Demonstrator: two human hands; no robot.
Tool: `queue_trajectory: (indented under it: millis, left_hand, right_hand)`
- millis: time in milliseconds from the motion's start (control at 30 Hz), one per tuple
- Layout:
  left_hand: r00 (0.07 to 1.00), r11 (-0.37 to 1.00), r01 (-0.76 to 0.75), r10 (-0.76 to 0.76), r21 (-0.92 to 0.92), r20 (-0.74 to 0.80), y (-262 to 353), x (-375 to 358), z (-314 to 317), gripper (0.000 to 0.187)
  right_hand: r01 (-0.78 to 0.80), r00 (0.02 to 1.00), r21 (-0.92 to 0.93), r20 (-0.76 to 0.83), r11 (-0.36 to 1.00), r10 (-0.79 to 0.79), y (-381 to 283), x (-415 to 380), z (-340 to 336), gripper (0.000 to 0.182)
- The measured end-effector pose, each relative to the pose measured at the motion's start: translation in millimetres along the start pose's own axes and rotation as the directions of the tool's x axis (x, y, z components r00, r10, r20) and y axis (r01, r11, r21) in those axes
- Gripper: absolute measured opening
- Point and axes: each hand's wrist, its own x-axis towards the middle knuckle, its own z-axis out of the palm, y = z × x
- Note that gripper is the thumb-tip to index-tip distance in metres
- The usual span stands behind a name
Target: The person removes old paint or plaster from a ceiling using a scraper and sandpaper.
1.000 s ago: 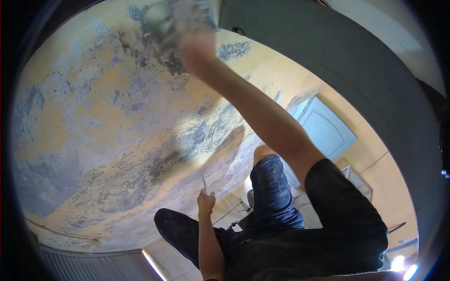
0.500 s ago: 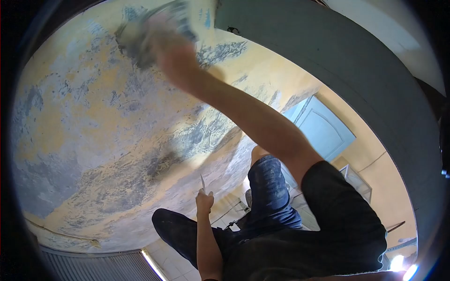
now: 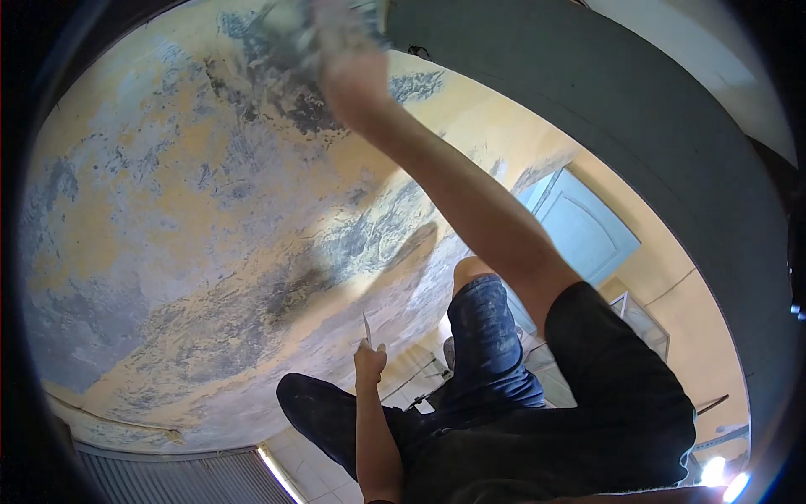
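Up on the wall (image 3: 218,244), my right hand (image 3: 356,74) is smeared by motion. It appears closed around a broad grey flat tool (image 3: 290,34), whose edges are too blurred to make out its exact kind. Dark grey patches of filler (image 3: 311,109) lie on the yellow wall just below that hand. Low down near my knees, my left hand (image 3: 369,363) is closed around a putty knife (image 3: 367,328); its thin blade points up and is seen nearly edge-on. That blade appears apart from the wall.
A dark grey beam or ceiling band (image 3: 579,92) curves along the wall's top right. Behind my right arm is a light blue door (image 3: 588,227). My bent knees (image 3: 491,332) are close to the wall. Ribbed grey sheeting (image 3: 168,479) and floor tiles (image 3: 315,470) show at lower left.
My right hand and the broad tool have swept right and upward along the wall, uncovering dark filler patches. My left hand with the putty knife has barely moved.
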Motion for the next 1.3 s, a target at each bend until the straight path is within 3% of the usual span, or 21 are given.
queue_trajectory:
  millis: [67,167,233,333,367,433,467,533,600,667,833,900,933,967,1000,1033,1067,1100,1200,1233,1300]
  left_hand:
    - [0.999,0.999,0.044,-0.044,-0.013,-0.010,15.4,-8.9,-4.3,0.052]
    - [0.999,1.000,0.010,-0.010,0.000,0.038,12.2,-6.0,-1.3,0.053]
    - [0.999,1.000,0.010,-0.011,0.022,0.039,5.0,-3.7,3.2,0.053]
    - [1.000,1.000,0.008,-0.008,0.025,0.021,-1.5,-0.6,5.3,0.052]
    - [1.000,1.000,-0.006,0.005,0.015,0.007,1.6,-2.6,3.9,0.052]
    - [1.000,1.000,-0.020,0.020,0.017,-0.003,-10.2,5.1,7.7,0.052]
    - [0.995,0.995,-0.076,0.079,0.058,-0.056,-26.1,17.0,17.3,0.049]
    - [0.984,0.984,-0.137,0.148,0.114,-0.103,-33.1,22.2,19.2,0.047]
    - [0.992,0.982,-0.100,0.112,0.157,-0.066,-35.7,26.1,18.8,0.047]
    - [0.991,0.987,-0.107,0.116,0.124,-0.064,-31.6,26.3,19.5,0.047]
    - [0.998,0.999,0.023,-0.025,0.029,0.055,34.4,-20.9,-1.4,0.048]
    - [0.987,0.993,0.107,-0.112,0.044,0.118,39.2,-27.8,-4.2,0.047]
    - [0.987,0.993,0.107,-0.112,0.048,0.114,29.2,-21.4,-0.7,0.047]
    - [0.995,0.997,0.054,-0.059,0.058,0.080,13.8,-11.4,6.4,0.046]
    - [0.999,0.998,0.005,-0.008,0.065,0.046,3.2,-5.8,10.4,0.046]
    - [0.999,0.998,0.014,-0.017,0.056,0.044,1.5,-7.0,9.0,0.046]
    - [1.000,0.998,-0.012,0.011,0.055,0.015,2.4,-4.8,6.9,0.046]
    - [0.999,0.997,-0.038,0.039,0.061,-0.012,2.5,-4.5,4.3,0.047]
    - [0.999,0.999,0.036,-0.037,0.037,0.026,6.9,-5.8,-3.9,0.047]
    - [0.999,0.999,0.032,-0.033,0.042,0.028,4.9,-2.9,-2.0,0.047]
    - [0.999,0.997,0.038,-0.040,0.072,0.022,-2.1,3.4,1.7,0.048]
  right_hand:
    - [0.055,0.958,-0.134,-0.273,0.989,-0.090,-9.0,1.5,14.5,0.058]
    - [-0.034,0.990,-0.333,0.117,0.942,0.077,-30.0,-12.1,38.6,0.065]
    - [0.497,0.829,-0.270,-0.133,0.825,-0.543,-32.5,-8.2,34.8,0.063]
    - [0.005,0.944,0.006,0.331,1.000,-0.006,-12.4,5.2,-16.0,0.051]
    - [0.015,0.941,0.014,0.338,1.000,-0.019,-17.8,7.0,-4.6,0.051]
    - [-0.101,0.931,-0.208,-0.364,0.973,0.019,-27.3,6.3,22.1,0.042]
    - [-0.104,0.931,-0.211,-0.365,0.972,0.020,-26.3,-0.2,26.1,0.042]
    - [0.456,0.867,-0.196,-0.120,0.868,-0.483,-26.3,-9.9,23.1,0.052]
    - [0.535,0.815,-0.227,-0.115,0.814,-0.568,-8.6,-6.6,15.9,0.063]
    - [0.131,0.991,-0.222,0.037,0.966,-0.126,12.2,-3.7,11.0,0.061]
    - [-0.141,0.970,-0.094,0.188,0.986,0.156,-42.9,-1.1,26.6,0.058]
    - [0.510,0.813,-0.203,-0.204,0.836,-0.545,-50.2,-5.0,32.0,0.053]
    - [0.506,0.814,-0.204,-0.208,0.838,-0.542,-41.4,-1.5,23.2,0.053]
    - [0.217,0.971,0.278,0.038,0.936,-0.236,-24.6,4.7,10.7,0.047]
    - [-0.232,0.913,0.589,0.406,0.774,-0.035,-16.5,10.6,6.6,0.041]
    - [-0.233,0.910,0.596,0.412,0.769,-0.043,-17.5,12.5,12.7,0.041]
    - [-0.076,0.997,0.125,-0.002,0.989,0.077,-18.0,14.7,18.8,0.031]
    - [-0.137,0.907,-0.409,-0.418,0.902,-0.052,-18.0,14.2,23.7,0.023]
    - [0.110,0.989,-0.154,-0.081,0.982,-0.124,-39.3,1.1,31.0,0.029]
    - [0.395,0.814,-0.289,-0.329,0.872,-0.478,-34.6,8.1,27.0,0.030]
    - [0.326,0.930,-0.145,-0.129,0.934,-0.344,-9.4,2.8,11.7,0.036]
